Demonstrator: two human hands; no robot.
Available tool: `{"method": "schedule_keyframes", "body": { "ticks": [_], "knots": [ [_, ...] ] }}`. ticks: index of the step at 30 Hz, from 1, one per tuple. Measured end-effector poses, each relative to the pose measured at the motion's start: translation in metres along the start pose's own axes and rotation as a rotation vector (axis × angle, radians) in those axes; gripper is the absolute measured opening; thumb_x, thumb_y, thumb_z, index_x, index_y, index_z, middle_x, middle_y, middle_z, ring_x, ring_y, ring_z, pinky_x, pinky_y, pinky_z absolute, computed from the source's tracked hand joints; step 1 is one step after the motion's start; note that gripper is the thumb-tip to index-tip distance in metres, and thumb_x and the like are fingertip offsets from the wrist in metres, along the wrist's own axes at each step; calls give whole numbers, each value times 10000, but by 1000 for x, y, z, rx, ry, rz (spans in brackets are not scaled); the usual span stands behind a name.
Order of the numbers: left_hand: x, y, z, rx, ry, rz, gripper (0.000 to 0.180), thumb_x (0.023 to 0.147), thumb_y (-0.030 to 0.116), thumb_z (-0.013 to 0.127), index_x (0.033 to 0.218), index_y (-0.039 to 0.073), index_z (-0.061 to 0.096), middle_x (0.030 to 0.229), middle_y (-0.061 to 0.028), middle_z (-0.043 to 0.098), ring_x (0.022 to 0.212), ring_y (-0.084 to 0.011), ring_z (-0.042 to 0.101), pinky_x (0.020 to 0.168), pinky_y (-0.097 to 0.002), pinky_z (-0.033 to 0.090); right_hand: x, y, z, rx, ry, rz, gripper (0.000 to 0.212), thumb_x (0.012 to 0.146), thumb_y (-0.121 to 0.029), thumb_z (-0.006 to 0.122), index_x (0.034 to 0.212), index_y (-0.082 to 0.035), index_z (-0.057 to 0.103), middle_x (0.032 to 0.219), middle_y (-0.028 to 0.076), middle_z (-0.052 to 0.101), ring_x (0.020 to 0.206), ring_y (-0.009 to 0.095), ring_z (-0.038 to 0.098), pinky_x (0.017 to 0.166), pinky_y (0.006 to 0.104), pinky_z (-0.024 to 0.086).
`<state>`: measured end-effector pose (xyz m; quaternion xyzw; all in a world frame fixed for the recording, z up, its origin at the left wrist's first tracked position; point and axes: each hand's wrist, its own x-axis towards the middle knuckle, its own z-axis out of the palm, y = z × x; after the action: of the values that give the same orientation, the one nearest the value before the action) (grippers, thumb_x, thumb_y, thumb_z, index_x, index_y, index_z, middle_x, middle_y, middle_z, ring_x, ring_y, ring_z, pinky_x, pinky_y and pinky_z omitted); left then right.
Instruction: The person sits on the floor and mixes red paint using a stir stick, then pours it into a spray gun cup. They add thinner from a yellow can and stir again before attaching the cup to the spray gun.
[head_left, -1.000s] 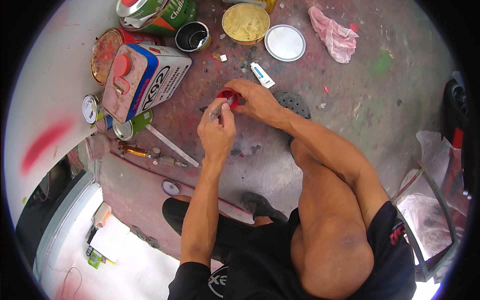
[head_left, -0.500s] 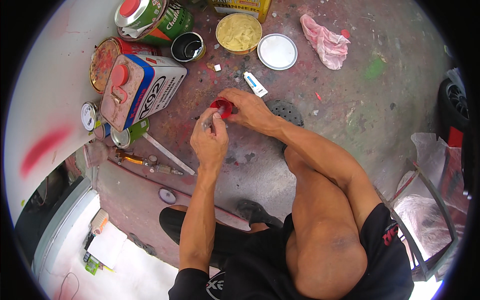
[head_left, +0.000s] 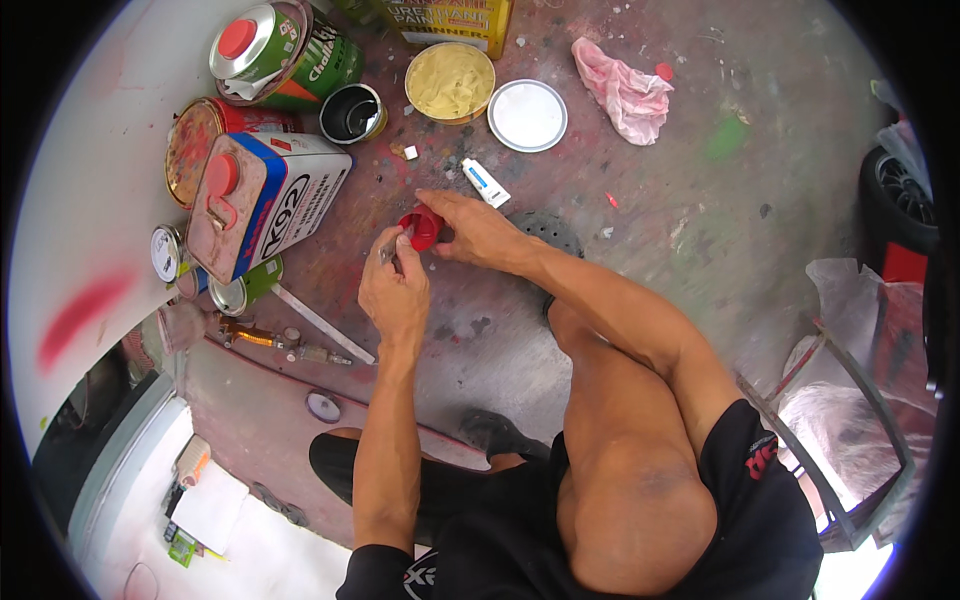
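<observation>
Near the middle of the view, my right hand (head_left: 478, 232) grips a small red cup (head_left: 424, 229) from its right side, the fingers curled round it. The cup tilts so that its hollow inside shows. My left hand (head_left: 394, 298) is closed in a pinch at the cup's left rim. A small pale bit shows at its fingertips, too small to name. Beyond my right hand lies a white tube (head_left: 486, 183) with a blue mark, and a small white cap (head_left: 411, 153) is on the floor to its left.
An open tin of yellowish paste (head_left: 450, 82) stands by a white round lid (head_left: 528, 116). Metal cans, among them a large thinner can (head_left: 270, 200), crowd the left. A spray gun (head_left: 275, 338) and a flat stick (head_left: 323, 322) lie below. A pink cloth (head_left: 625, 92) lies at right.
The whole scene has shifted left and slightly down in the picture. The red cup now shows more of its side. Both hands stay at the cup.
</observation>
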<state>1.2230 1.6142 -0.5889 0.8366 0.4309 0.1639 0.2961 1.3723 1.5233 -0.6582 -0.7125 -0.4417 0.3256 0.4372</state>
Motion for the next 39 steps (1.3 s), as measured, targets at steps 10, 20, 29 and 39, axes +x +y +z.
{"method": "schedule_keyframes", "body": {
  "ticks": [10,20,29,39],
  "knots": [
    [2,15,-9,-74,-114,-213,289,1100,223,672,1248,-5,772,1163,-203,810,979,-332,803,878,-411,620,40,45,-116,-831,441,339,987,684,-322,971,1523,5,568,1528,300,579,1449,505,512,1183,543,480],
    [-1,7,-8,-160,-83,-184,288,1102,216,673,1253,-11,766,1181,-200,810,1018,-338,808,896,-405,622,47,35,-107,-714,440,403,1129,628,-474,975,1503,82,529,1503,348,543,1411,520,514,1207,566,437],
    [-6,12,-3,-220,-68,-208,277,1103,183,672,1261,-28,760,1186,-209,808,1031,-316,805,909,-391,616,127,-26,-96,-656,413,209,1170,662,-526,960,1462,209,528,1426,412,517,1290,524,530,1157,563,450],
    [-17,2,-7,-222,-61,-254,258,1103,182,679,1250,-11,766,1083,-175,813,819,-223,794,743,-356,616,142,-11,-57,-781,519,175,1044,732,-486,931,1443,189,573,1513,470,479,1340,571,508,1154,621,426]
  ]
}}
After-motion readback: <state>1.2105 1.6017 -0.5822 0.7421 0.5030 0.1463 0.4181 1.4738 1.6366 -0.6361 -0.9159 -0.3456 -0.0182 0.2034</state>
